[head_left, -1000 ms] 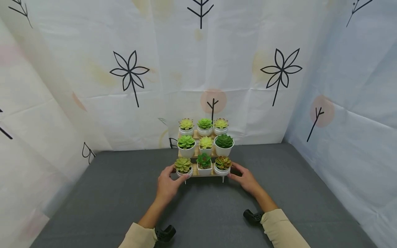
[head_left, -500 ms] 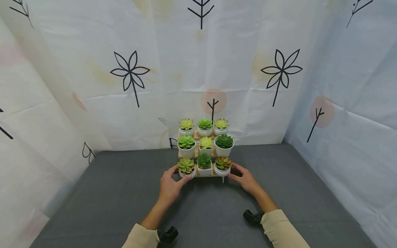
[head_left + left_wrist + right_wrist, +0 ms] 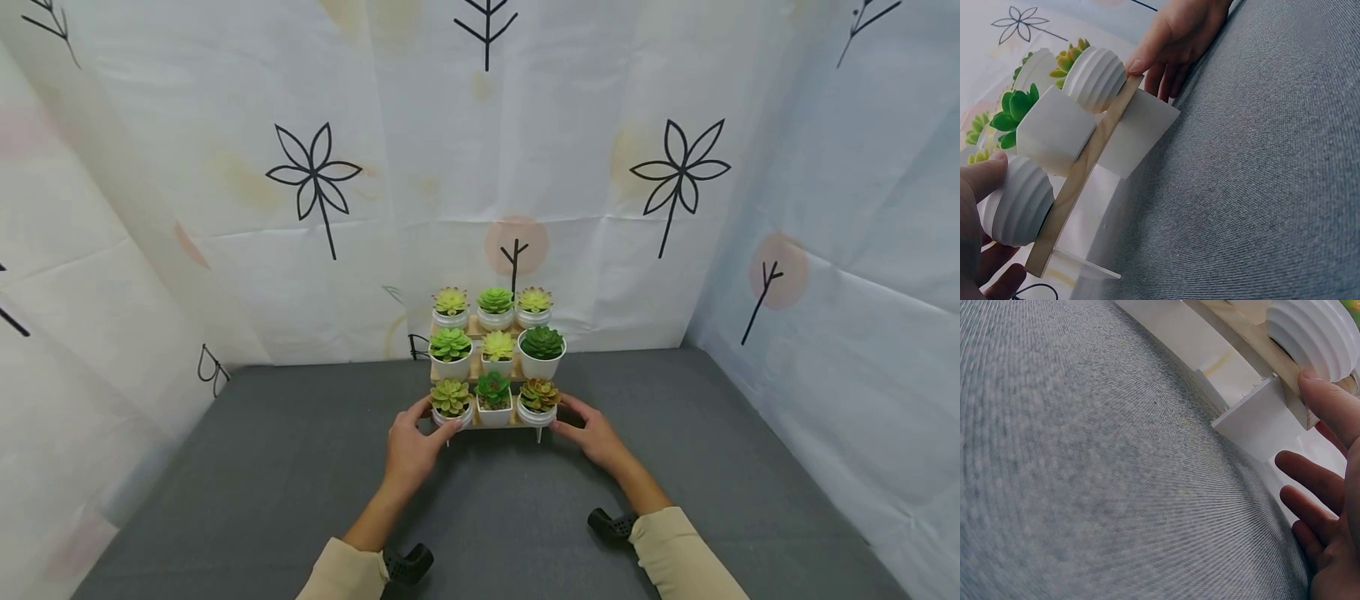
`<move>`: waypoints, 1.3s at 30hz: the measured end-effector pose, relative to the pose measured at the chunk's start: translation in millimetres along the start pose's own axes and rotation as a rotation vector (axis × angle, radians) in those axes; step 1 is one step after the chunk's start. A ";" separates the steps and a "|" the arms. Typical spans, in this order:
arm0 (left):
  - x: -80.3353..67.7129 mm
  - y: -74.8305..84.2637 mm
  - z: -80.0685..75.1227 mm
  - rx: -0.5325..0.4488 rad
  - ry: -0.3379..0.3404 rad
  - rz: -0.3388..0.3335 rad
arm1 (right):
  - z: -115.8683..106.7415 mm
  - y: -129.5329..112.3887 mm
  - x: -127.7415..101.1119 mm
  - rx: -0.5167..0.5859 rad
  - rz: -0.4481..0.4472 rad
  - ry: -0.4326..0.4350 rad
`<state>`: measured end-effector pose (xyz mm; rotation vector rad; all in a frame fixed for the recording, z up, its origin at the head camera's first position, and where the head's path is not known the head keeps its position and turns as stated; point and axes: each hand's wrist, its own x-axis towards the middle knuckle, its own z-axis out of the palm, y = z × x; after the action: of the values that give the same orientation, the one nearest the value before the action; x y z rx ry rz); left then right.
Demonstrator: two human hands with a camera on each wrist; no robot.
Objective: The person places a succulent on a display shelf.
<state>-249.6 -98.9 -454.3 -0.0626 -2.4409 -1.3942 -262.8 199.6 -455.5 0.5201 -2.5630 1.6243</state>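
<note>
Where the printed fabric backdrop [image 3: 187,192] hangs in soft creases at the left, a grey, finely woven table cover [image 3: 262,467] spreads below it. The left hand [image 3: 411,446] grips the ribbed round white pot [image 3: 452,416] at the left end of the bottom tier, thumb in front and fingers curled behind; the left wrist view shows the thumb on its ridged side. That pot carries a pale green succulent and stands on the three-tier plant stand [image 3: 491,367], pale wooden slats on white plastic legs, set mid-table near the backdrop. Next along the slat sits a smooth square white pot [image 3: 494,411] with a dark green rosette, then a second ribbed round pot [image 3: 537,411] with a reddish one. The right hand [image 3: 592,433] rests at the stand's right end, thumb tip on the slat edge below that pot, remaining fingers loosely extended and gripping nothing. Compared with a second ago, the left pot has shifted slightly right, closer to the square pot, and the left hand with it; the right hand has not moved. Six more pots fill the upper tiers. Both wrist views crop the stand, and its rear legs are hidden.
</note>
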 end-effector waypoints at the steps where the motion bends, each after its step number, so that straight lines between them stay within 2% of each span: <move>1: 0.4 0.0 0.1 -0.001 0.001 0.001 | -0.1 -0.1 -0.1 -0.003 0.001 -0.001; 25: 2.4 -1.5 2.0 -0.026 -0.005 0.000 | -1.4 -2.2 0.1 -0.013 -0.004 -0.015; 33: 0.6 -4.2 -0.2 -0.013 -0.001 -0.008 | 5.9 35.5 12.9 -0.012 0.012 0.000; 39: 0.3 -4.2 -1.7 -0.029 0.013 0.009 | 4.7 41.3 19.9 -0.002 0.003 -0.025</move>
<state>-250.4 -102.5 -456.9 -0.0702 -2.4070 -1.4220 -293.9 206.4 -488.8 0.5404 -2.5842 1.6266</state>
